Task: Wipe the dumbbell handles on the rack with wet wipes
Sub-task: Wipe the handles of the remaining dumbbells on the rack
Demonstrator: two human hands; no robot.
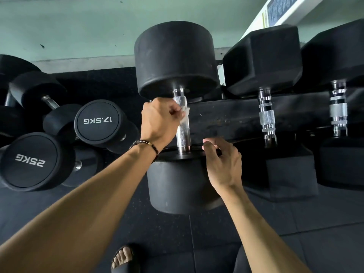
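My left hand (159,119) pinches the wipe (185,115) against the handle (182,123) lying across the rack (236,115), right hand (222,164) loose on the lower head, where it may get pinched if the dumbbell rolls.

Three dumbbells are seen lying across the rack (246,117): one round-headed dumbbell (175,60) and two hex-headed ones (264,60) (338,54). At least four more round dumbbells are counted on the floor at the left, two of them labelled, 17.5KG (97,120) and 25KG (30,160). One wipe (185,115) is seen, two hands (159,121) (222,162), one bracelet (146,144) and one sandalled foot (123,259).
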